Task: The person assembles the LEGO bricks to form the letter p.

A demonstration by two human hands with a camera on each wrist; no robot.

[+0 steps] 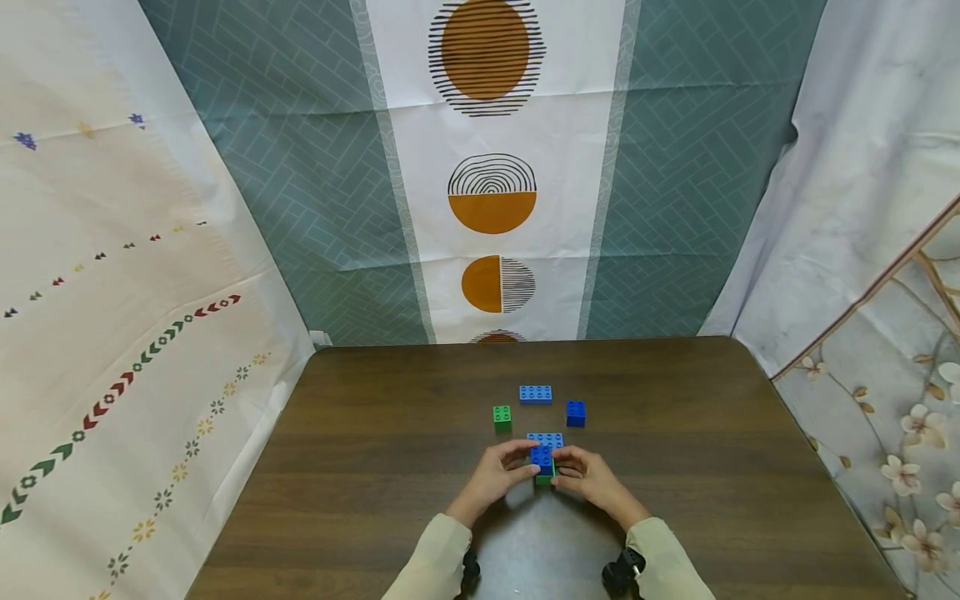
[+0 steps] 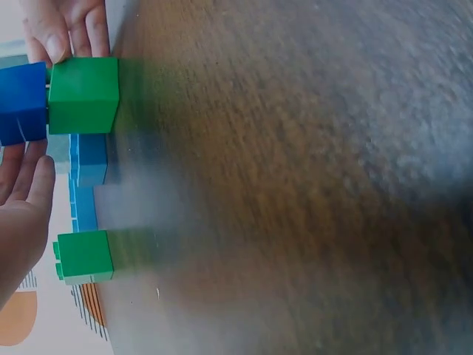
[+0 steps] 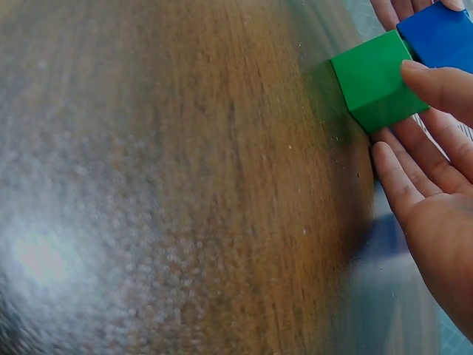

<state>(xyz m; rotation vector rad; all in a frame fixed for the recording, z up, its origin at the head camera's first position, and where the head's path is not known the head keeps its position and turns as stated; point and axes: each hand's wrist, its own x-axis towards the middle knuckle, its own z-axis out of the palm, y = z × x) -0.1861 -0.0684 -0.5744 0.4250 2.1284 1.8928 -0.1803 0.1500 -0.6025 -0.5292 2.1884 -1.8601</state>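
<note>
My left hand pinches a dark blue toy building block between thumb and fingers. The block sits over the studs of a green block, and a thin gap shows between them in the left wrist view. On the other side, my right hand grips the green block, its thumb against the near face in the right wrist view. The green block stands on the table. Right behind this pair lies a light blue block, partly hidden by the dark blue one.
Farther back on the brown wooden table are a small green block, another light blue block and a second dark blue block. Patterned cloth hangs behind the table and along both sides.
</note>
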